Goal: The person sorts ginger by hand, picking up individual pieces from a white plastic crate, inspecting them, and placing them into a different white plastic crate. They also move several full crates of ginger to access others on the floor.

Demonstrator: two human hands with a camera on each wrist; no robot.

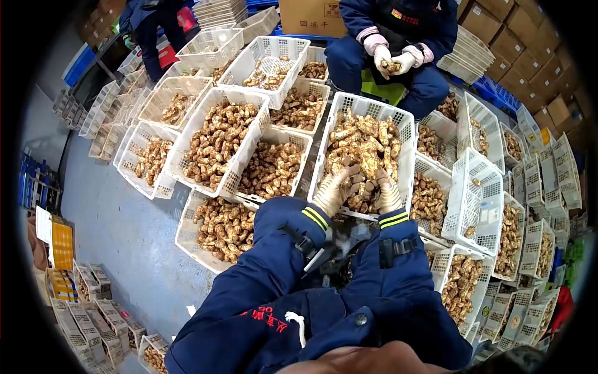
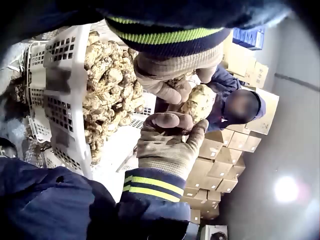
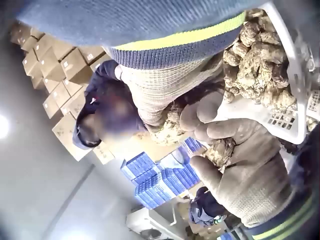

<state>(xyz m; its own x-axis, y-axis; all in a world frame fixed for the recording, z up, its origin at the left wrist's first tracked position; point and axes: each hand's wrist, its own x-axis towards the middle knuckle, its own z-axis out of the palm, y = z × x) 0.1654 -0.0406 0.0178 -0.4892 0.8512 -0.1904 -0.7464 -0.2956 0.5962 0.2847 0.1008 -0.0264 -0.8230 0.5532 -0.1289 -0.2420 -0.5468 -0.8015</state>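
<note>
In the head view, my gloved left hand (image 1: 334,190) and gloved right hand (image 1: 388,193) are close together over the near end of a white plastic crate (image 1: 408,165). It is heaped with knobby brown-and-cream mushrooms (image 1: 355,128). The right hand grips a large pale mushroom (image 2: 199,102), which shows between both hands in the left wrist view. A smaller, darker mushroom (image 3: 220,151) is held between the left hand's thumb and fingers in the right wrist view. Each hand partly hides what the other holds.
Crates of mushrooms (image 1: 218,140) crowd both sides, some stacked. Another person (image 1: 398,50) in white gloves sits across the crate, holding mushrooms. Cardboard boxes (image 1: 504,43) are piled at the back right. Blue floor (image 1: 134,230) shows at left.
</note>
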